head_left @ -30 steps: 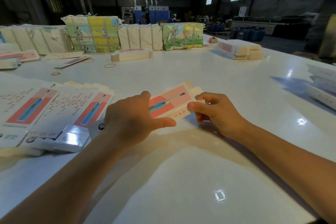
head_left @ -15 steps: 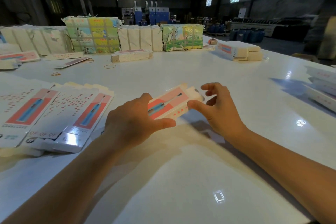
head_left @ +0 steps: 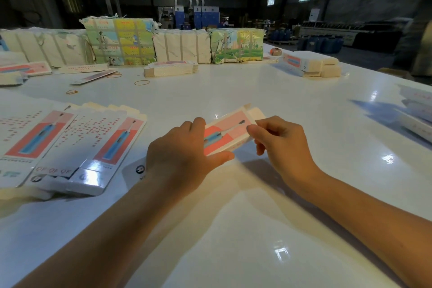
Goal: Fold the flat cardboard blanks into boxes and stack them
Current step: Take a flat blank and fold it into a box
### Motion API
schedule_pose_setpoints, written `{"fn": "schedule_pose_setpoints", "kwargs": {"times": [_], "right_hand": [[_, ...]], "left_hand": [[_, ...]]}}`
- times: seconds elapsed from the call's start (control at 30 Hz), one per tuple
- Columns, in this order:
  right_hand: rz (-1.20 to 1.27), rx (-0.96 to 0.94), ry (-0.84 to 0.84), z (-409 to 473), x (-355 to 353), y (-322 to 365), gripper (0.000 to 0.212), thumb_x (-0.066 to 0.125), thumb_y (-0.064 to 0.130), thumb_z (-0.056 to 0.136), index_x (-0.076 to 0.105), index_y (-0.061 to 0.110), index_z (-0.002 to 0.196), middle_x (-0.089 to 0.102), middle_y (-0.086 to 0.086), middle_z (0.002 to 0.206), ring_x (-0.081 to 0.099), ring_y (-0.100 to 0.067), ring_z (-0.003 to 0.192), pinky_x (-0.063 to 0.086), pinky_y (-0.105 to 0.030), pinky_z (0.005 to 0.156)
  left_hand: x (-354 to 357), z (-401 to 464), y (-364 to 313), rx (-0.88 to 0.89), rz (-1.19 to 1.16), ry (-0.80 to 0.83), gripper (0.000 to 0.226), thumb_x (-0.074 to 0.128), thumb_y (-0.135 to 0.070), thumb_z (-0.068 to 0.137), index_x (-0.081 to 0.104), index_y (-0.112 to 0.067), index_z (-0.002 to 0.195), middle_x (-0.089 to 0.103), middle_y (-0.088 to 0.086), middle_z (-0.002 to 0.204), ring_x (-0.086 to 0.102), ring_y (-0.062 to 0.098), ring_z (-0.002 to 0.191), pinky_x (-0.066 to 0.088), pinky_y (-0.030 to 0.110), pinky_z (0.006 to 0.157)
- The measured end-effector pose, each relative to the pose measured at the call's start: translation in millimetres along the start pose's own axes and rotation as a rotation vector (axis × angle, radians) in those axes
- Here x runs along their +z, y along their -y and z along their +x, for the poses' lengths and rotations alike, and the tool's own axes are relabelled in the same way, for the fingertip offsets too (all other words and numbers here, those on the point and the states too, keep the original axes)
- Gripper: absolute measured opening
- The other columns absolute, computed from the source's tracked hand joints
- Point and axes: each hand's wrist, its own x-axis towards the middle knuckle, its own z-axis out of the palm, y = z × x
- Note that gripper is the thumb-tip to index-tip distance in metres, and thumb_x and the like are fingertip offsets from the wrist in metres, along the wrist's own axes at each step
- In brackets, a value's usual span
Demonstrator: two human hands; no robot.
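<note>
A small pink and white cardboard box (head_left: 228,132) with a blue toothbrush picture is raised just above the white table (head_left: 233,229), partly formed into a tube. My left hand (head_left: 181,155) grips its near end, thumb under the lower edge. My right hand (head_left: 279,140) pinches its right side near the open end flaps, fingers curled. Flat printed blanks (head_left: 70,145) lie fanned out to the left of my left hand.
At the back stand wrapped bundles (head_left: 119,41) and a low pile of blanks (head_left: 170,69). Folded boxes (head_left: 308,64) are stacked far right, more boxes (head_left: 418,112) at the right edge. Rubber bands (head_left: 142,82) lie on the table.
My right hand went from spread fingers beside the box to a curled pinch on its right side. The box has opened from flat into a tube and tilted slightly.
</note>
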Motion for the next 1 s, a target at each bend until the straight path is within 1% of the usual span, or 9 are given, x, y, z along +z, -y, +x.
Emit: {"fn": "schedule_pose_setpoints", "kwargs": {"times": [0.07, 0.2, 0.27, 0.37, 0.5, 0.67, 0.83, 0.93, 1.0], "right_hand": [[0.008, 0.021, 0.026, 1, -1, 0, 0.011, 0.060, 0.009, 0.090, 0.069, 0.012, 0.097, 0.058, -0.005, 0.077, 0.052, -0.007, 0.053, 0.043, -0.014, 0.053], [-0.075, 0.125, 0.106, 6, 1, -1, 0.062, 0.055, 0.011, 0.094, 0.028, 0.024, 0.148, 0.054, -0.005, 0.083, 0.053, -0.011, 0.070, 0.047, -0.026, 0.069], [-0.132, 0.150, 0.151, 6, 2, 0, 0.064, 0.052, 0.016, 0.096, 0.020, 0.027, 0.150, 0.058, 0.000, 0.091, 0.054, -0.009, 0.074, 0.045, -0.023, 0.069], [-0.159, 0.120, 0.135, 5, 3, -3, 0.050, 0.052, 0.019, 0.096, 0.037, 0.022, 0.144, 0.060, 0.001, 0.104, 0.055, -0.008, 0.079, 0.046, -0.023, 0.076], [-0.160, -0.017, 0.042, 3, 4, -3, 0.016, 0.055, 0.013, 0.093, 0.065, 0.019, 0.104, 0.066, -0.001, 0.093, 0.059, -0.014, 0.080, 0.048, -0.027, 0.072], [-0.099, -0.024, 0.074, 2, 5, -3, 0.029, 0.051, 0.009, 0.094, 0.063, 0.031, 0.080, 0.065, 0.010, 0.078, 0.057, 0.002, 0.068, 0.042, -0.010, 0.061], [-0.267, -0.088, 0.029, 8, 1, -4, 0.014, 0.056, 0.025, 0.093, 0.065, 0.034, 0.096, 0.054, 0.001, 0.099, 0.050, 0.001, 0.081, 0.041, -0.014, 0.073], [-0.232, 0.006, -0.091, 17, -5, -9, 0.064, 0.072, 0.036, 0.080, 0.043, 0.030, 0.137, 0.035, 0.001, 0.126, 0.043, -0.010, 0.109, 0.041, -0.024, 0.095], [0.116, 0.273, 0.025, 20, -7, -10, 0.087, 0.078, 0.028, 0.071, 0.031, 0.026, 0.145, 0.042, -0.004, 0.136, 0.050, -0.021, 0.114, 0.048, -0.036, 0.089]], "left_hand": [[-1, 1, -1, 0.017, 0.019, -0.019, 0.078, 0.024, -0.081, 0.062, 0.047, -0.024, 0.109, 0.060, -0.005, 0.097, 0.060, 0.015, 0.079, 0.046, 0.023, 0.059], [-5, 1, -3, 0.061, 0.034, -0.019, 0.076, 0.032, -0.077, 0.063, 0.053, -0.017, 0.106, 0.063, 0.000, 0.092, 0.062, 0.019, 0.075, 0.048, 0.026, 0.058], [-7, 0, -5, 0.113, 0.021, -0.016, 0.073, 0.040, -0.071, 0.065, 0.059, -0.009, 0.098, 0.065, 0.007, 0.082, 0.062, 0.025, 0.064, 0.050, 0.030, 0.052], [-7, -3, -8, 0.146, 0.049, -0.053, 0.064, 0.050, -0.065, 0.065, 0.062, -0.005, 0.086, 0.063, 0.009, 0.068, 0.059, 0.024, 0.050, 0.046, 0.028, 0.042], [-7, -3, -11, 0.105, 0.027, -0.062, 0.063, 0.049, -0.065, 0.067, 0.062, -0.007, 0.087, 0.064, 0.007, 0.069, 0.059, 0.022, 0.050, 0.045, 0.025, 0.043], [-5, -3, -13, 0.125, 0.010, -0.067, 0.065, 0.049, -0.063, 0.068, 0.063, -0.004, 0.091, 0.066, 0.011, 0.074, 0.061, 0.027, 0.053, 0.052, 0.032, 0.047], [-8, -1, -17, 0.047, 0.044, -0.052, 0.072, 0.034, -0.072, 0.067, 0.058, -0.012, 0.100, 0.064, 0.003, 0.083, 0.059, 0.020, 0.063, 0.044, 0.024, 0.051], [-4, 2, -13, -0.028, 0.101, -0.033, 0.077, 0.021, -0.080, 0.062, 0.045, -0.025, 0.109, 0.058, -0.008, 0.095, 0.050, 0.009, 0.072, 0.035, 0.019, 0.052], [-1, 2, -12, -0.011, 0.101, -0.035, 0.075, 0.021, -0.081, 0.062, 0.042, -0.028, 0.110, 0.057, -0.010, 0.097, 0.048, 0.008, 0.073, 0.032, 0.018, 0.049]]}}
